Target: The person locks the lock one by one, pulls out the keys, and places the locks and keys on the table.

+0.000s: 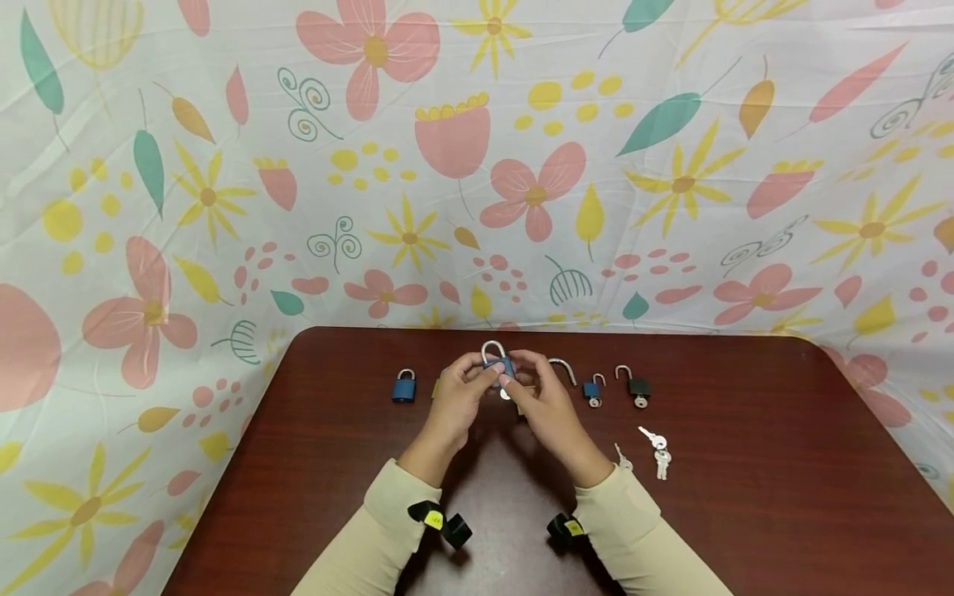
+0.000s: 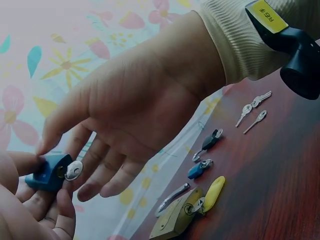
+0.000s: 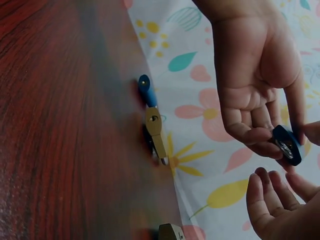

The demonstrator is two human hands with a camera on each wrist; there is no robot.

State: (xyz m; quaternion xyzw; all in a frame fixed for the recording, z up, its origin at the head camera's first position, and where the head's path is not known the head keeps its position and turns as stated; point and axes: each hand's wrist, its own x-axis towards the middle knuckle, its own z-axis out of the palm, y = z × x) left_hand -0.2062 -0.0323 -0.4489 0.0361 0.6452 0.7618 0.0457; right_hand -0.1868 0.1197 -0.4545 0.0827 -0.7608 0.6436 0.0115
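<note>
A blue padlock (image 1: 499,368) with a silver shackle is held up between both hands above the table's back part. The left hand (image 1: 456,401) grips its body with thumb and fingers, as the right wrist view shows. From the other side the right hand (image 1: 550,406) pinches it, the thumb on its front. A silver key (image 2: 74,170) sits in the keyhole at its base. Whether the shackle is latched cannot be told. Behind the right hand lies a brass padlock (image 2: 175,215), its key with a yellow head (image 2: 215,194), mostly hidden in the head view.
Left of the hands stands another blue padlock (image 1: 404,387), then a brass padlock (image 3: 154,120). To the right lie a small blue padlock (image 1: 592,391) and a black padlock (image 1: 638,386), both unlatched with keys in. Loose keys (image 1: 662,462) lie nearer. A flowered cloth (image 1: 537,199) hangs behind.
</note>
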